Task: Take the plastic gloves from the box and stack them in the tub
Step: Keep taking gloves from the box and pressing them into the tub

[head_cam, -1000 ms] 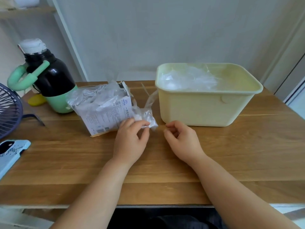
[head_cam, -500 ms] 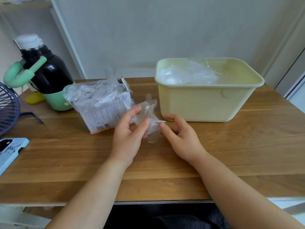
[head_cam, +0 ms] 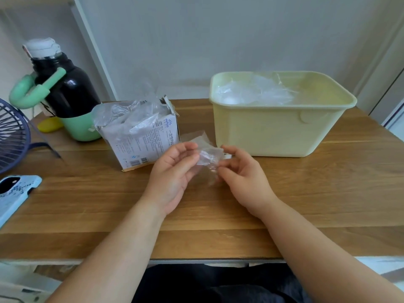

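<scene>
A crumpled clear plastic glove (head_cam: pixel 207 159) is pinched between the left hand (head_cam: pixel 172 171) and right hand (head_cam: pixel 242 176) above the wooden table (head_cam: pixel 306 193), with the pale yellow plastic tub (head_cam: pixel 282 134) just beyond, nearer the right hand.

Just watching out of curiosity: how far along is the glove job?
Done: a heap of plastic gloves already lies in the yellow tub. In hand: the left hand and right hand pinch one clear glove between them. Left: more gloves bulge from the torn box.

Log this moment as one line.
left hand: holds plastic glove | right hand: holds it too | glove box: open | yellow tub: gloves inside
</scene>
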